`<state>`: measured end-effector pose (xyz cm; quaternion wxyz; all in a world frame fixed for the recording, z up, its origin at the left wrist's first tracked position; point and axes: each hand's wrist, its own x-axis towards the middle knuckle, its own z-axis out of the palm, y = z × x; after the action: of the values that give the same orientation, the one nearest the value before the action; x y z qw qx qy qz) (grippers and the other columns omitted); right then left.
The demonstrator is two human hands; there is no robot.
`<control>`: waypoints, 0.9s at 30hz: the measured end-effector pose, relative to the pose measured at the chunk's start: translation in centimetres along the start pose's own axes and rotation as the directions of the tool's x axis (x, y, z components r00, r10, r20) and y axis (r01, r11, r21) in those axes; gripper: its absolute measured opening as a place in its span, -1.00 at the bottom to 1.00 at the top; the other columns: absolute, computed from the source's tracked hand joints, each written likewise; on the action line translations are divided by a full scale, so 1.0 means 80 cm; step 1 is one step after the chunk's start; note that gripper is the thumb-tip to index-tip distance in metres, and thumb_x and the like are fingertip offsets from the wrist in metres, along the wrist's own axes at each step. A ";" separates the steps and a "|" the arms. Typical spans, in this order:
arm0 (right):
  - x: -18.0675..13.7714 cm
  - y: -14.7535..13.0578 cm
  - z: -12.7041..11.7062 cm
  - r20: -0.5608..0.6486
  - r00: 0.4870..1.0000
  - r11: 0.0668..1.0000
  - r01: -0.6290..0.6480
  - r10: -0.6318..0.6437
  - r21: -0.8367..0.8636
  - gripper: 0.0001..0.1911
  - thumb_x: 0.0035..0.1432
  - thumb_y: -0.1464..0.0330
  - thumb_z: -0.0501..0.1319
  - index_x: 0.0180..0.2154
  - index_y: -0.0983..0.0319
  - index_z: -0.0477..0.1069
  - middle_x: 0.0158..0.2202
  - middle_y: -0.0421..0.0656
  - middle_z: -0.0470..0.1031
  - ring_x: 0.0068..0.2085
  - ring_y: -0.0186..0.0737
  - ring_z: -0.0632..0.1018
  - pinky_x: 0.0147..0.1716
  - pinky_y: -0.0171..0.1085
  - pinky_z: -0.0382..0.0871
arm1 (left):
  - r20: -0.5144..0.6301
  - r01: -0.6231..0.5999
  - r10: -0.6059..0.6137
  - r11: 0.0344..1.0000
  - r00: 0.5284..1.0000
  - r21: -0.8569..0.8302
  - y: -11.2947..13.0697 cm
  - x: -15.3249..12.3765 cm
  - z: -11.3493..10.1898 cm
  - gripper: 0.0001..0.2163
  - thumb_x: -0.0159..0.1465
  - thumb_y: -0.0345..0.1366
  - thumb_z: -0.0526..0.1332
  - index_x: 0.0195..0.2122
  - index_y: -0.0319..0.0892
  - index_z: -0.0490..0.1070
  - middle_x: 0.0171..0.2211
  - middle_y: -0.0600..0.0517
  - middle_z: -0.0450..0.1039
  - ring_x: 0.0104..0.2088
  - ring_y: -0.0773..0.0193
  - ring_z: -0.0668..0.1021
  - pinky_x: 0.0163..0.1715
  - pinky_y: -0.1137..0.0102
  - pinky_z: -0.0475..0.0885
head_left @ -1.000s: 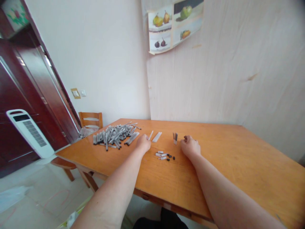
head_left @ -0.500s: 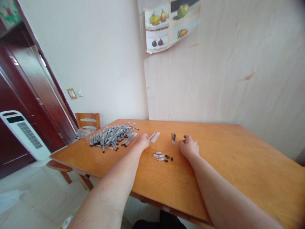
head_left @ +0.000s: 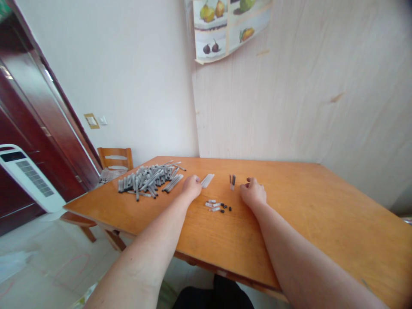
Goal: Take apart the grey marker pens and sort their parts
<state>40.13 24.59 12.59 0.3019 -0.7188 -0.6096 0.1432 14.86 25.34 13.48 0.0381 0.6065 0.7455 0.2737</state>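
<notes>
Clear, thin plastic tubes [head_left: 207, 180] lay beside the left hand [head_left: 192, 187], best nudged gently; whether either its grip or the right hand's [head_left: 253, 192] was closed didn't show.

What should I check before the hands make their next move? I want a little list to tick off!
1. Left hand right by the clear tubes: ok.
2. Clear tubes lying side by side: ok.
3. Left hand gripping a tube: cannot tell; the hand hides it.
4. Right hand apart from the dark sticks: ok.
5. White bits and black bits sorted apart: not ok, they're bunched together.
6. Big pile of pens all neatly lined up: not ok, it's jumbled.
</notes>
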 end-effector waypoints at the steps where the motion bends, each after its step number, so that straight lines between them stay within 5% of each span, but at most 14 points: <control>1: 0.000 0.000 0.000 -0.001 1.000 1.000 -0.002 0.002 0.000 -0.48 0.13 0.27 0.05 0.13 0.29 0.28 -0.04 -0.01 0.51 0.05 0.10 0.39 -0.01 -0.02 0.28 | -0.009 -0.015 0.014 1.000 1.000 -0.010 0.001 -0.002 -0.001 -0.83 0.19 -0.39 0.14 -0.20 -0.15 0.45 -0.13 -0.04 0.53 -0.14 0.26 0.52 -0.19 0.45 0.33; 9: 0.000 0.003 -0.001 -0.008 1.000 1.000 -0.003 0.003 0.012 -0.48 0.12 0.29 0.06 0.11 0.29 0.32 -0.06 0.02 0.52 0.03 0.06 0.42 -0.02 -0.07 0.29 | -0.020 -0.112 0.110 0.986 0.994 -0.121 0.001 -0.025 -0.008 -0.83 0.22 -0.38 0.13 -0.18 -0.17 0.44 -0.17 -0.02 0.53 -0.17 0.29 0.52 -0.17 0.46 0.35; 15: 0.004 0.008 0.005 -0.018 1.000 1.000 0.002 -0.001 0.015 -0.48 0.12 0.27 0.08 0.10 0.28 0.34 -0.06 0.03 0.51 0.02 0.04 0.44 -0.02 -0.07 0.30 | -0.035 -0.107 0.108 0.994 0.994 0.020 -0.030 -0.035 -0.030 -0.78 0.24 -0.38 0.09 -0.13 -0.19 0.44 -0.14 -0.06 0.51 -0.12 0.26 0.51 -0.11 0.44 0.34; 21: 0.008 0.011 0.008 0.003 1.000 1.000 0.012 -0.012 -0.023 -0.49 0.12 0.26 0.06 0.09 0.26 0.36 -0.05 0.03 0.50 0.01 0.06 0.45 -0.03 -0.05 0.32 | -0.149 0.054 -0.005 0.943 0.989 0.327 -0.071 -0.046 -0.067 -0.76 0.23 -0.28 0.10 -0.11 -0.12 0.45 -0.10 -0.12 0.46 -0.04 0.08 0.46 -0.05 0.28 0.30; 27: 0.007 0.011 0.008 -0.004 1.000 0.999 0.019 -0.020 -0.028 -0.50 0.12 0.26 0.06 0.08 0.26 0.37 -0.06 0.03 0.51 0.02 0.08 0.45 -0.04 -0.06 0.33 | -0.209 0.162 -0.081 0.897 0.975 0.411 -0.092 -0.056 -0.077 -0.75 0.22 -0.24 0.09 -0.13 -0.13 0.45 -0.09 -0.17 0.42 -0.01 -0.07 0.41 -0.08 0.12 0.30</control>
<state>40.61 25.23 11.67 0.2942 -0.7173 -0.6180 0.1302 7.09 18.14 14.16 -0.1478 0.5239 0.8240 0.1571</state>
